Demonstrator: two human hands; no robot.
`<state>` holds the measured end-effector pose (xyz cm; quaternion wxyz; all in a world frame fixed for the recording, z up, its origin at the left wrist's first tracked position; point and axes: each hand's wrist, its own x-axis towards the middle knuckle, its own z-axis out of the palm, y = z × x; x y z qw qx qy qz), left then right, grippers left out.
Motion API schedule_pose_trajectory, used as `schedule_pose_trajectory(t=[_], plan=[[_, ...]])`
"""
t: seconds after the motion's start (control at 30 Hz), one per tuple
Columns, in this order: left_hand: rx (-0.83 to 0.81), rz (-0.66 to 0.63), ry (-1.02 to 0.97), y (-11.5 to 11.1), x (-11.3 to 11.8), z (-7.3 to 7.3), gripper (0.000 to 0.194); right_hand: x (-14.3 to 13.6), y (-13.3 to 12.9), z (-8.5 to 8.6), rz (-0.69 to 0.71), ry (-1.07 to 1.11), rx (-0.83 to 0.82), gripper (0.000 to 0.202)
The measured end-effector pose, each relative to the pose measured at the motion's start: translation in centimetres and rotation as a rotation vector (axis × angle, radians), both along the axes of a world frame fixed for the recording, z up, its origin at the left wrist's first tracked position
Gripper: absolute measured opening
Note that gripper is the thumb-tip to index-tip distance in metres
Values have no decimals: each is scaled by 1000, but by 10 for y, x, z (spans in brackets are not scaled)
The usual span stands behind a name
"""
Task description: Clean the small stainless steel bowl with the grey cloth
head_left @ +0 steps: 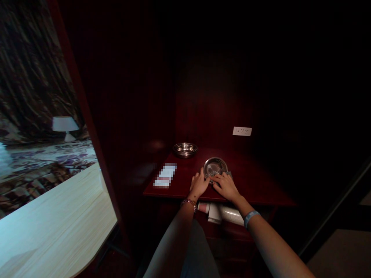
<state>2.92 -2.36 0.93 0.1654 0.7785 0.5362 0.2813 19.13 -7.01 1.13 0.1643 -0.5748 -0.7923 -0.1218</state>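
Observation:
A shiny steel bowl (214, 165) is tilted toward me near the front of the dark red shelf (249, 185). Its round inside faces up at me. My left hand (199, 183) grips its front left rim, with the thumb toward the middle. At the front right, my right hand (225, 186) has its fingers bent over the rim. A small grey piece (229, 174), perhaps cloth, shows beside the right fingers; most of it is hidden. Farther back on the left stand stacked steel bowls (185, 149).
A blurred-out flat item (165, 175) lies left on the shelf. Below are a white roll (232, 214) and other pale items. A socket plate (242, 131) is on the back wall. A pale wooden table (63, 220) and a lamp (65, 125) are left of the partition.

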Motion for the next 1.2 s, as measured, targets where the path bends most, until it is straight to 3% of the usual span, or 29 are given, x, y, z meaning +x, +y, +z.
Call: schedule_pose_trajectory(t=[0.3,0.5,0.9,1.07,1.2], plan=[[1,29,1,-3,3,1,40,-2,0,-3,-27,4,29,38],[-4,34,-47,4,2,-6,45,-4,-1,-4,-105,-22,75,36],[20,-8,-57,3,3,-1,41,-5,-4,-3,-195,-2,145,35],[32,18,-66,0,2,-1,47,-3,-3,-3,-153,-7,84,35],[38,17,37,-1,2,-1,59,0,-2,-3,-117,-2,58,37]])
